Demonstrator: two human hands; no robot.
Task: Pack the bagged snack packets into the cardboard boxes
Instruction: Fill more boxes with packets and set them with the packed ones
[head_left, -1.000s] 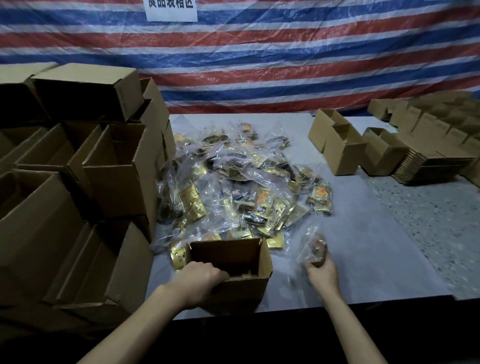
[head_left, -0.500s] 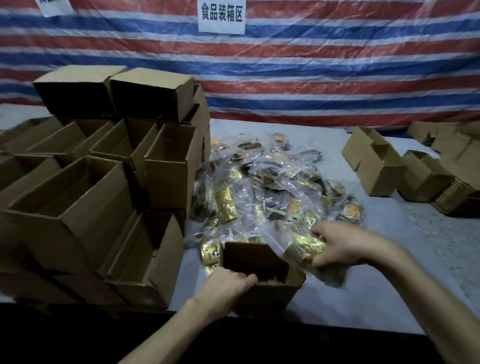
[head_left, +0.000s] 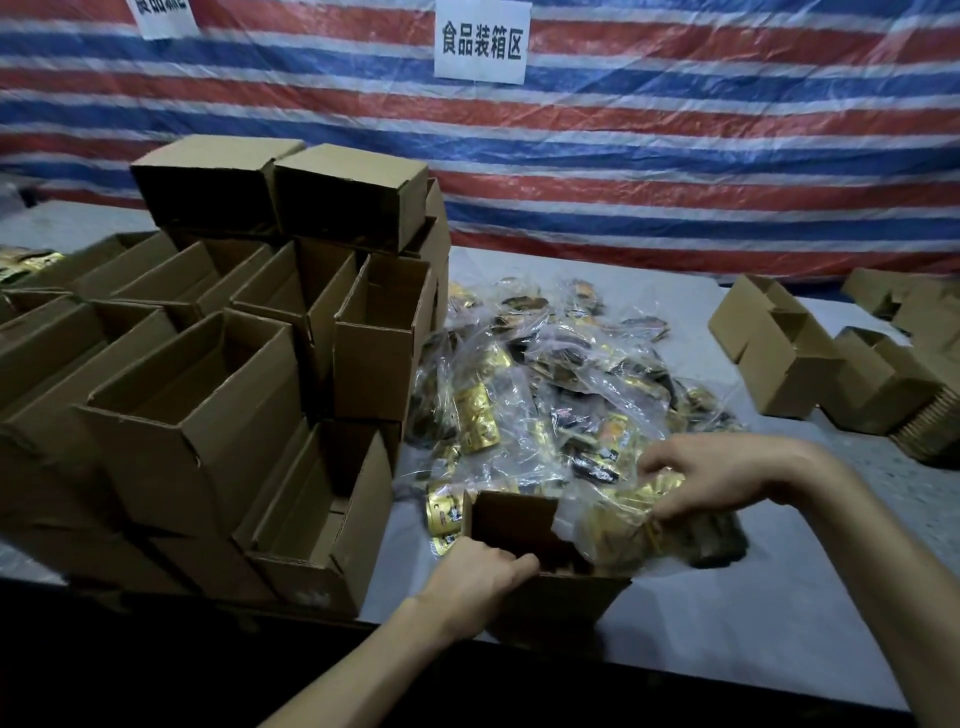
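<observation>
Snack bag (head_left: 618, 525) pinched in grip of right hand (head_left: 727, 475), over box (head_left: 566, 603) left hand (head_left: 475, 577) holds.

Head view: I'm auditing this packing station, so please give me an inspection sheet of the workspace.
Surface: grey-covered table, dimly lit.
Job's things: open box at the near edge; bag of packets partly over its opening; pile of bagged packets behind it; stacked empty boxes to the left.
Clutter: more boxes and flat cardboard to the right.
Hands: left hand grips the open box's near rim; right hand holds the bag of packets.
Cables: nothing seen.
Surroundings: striped tarp with a paper sign.
</observation>
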